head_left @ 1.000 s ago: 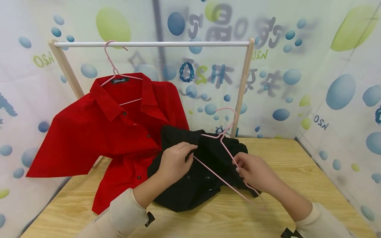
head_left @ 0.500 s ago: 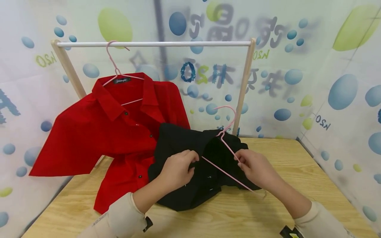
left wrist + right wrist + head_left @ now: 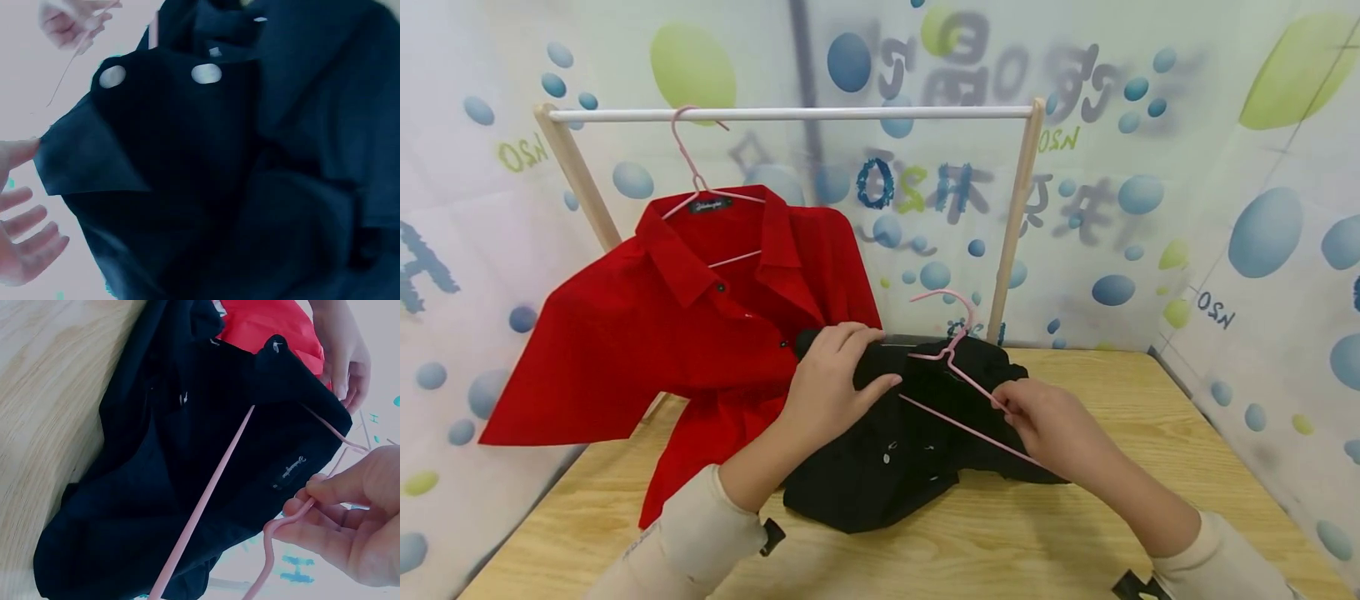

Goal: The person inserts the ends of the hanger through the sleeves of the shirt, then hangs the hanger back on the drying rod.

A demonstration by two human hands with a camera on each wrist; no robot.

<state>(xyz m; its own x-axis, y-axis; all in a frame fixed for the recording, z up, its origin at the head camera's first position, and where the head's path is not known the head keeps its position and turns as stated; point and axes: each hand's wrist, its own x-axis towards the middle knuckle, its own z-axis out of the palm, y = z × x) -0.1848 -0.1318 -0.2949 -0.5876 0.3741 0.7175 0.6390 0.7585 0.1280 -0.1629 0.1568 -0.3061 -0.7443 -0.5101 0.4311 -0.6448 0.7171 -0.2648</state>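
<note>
A black shirt [image 3: 880, 483] with a collar and pale buttons lies bunched on the table. A pink hanger [image 3: 203, 503] is partly inside its neck opening; one arm of it passes under the collar. My right hand [image 3: 1052, 425] pinches the hanger's other arm between thumb and fingers, outside the cloth. At the shirt's collar, my left hand [image 3: 827, 383] rests with fingers extended and thumb apart. In the left wrist view its thumb [image 3: 19, 152] meets the collar edge while the other fingers are spread. The hanger's hook points up and left.
A red shirt [image 3: 722, 333] hangs on another pink hanger [image 3: 681, 150] from the white rail [image 3: 850, 113] of a wooden-sided rack, behind and left of the black shirt. Wooden table [image 3: 1150, 467] extends to the right. A patterned curtain [image 3: 1187, 208] encloses the back and sides.
My left hand has moved up to the collar and its fingers have straightened. The hanger's hook has tipped left and down a little, and my right hand keeps its hold.
</note>
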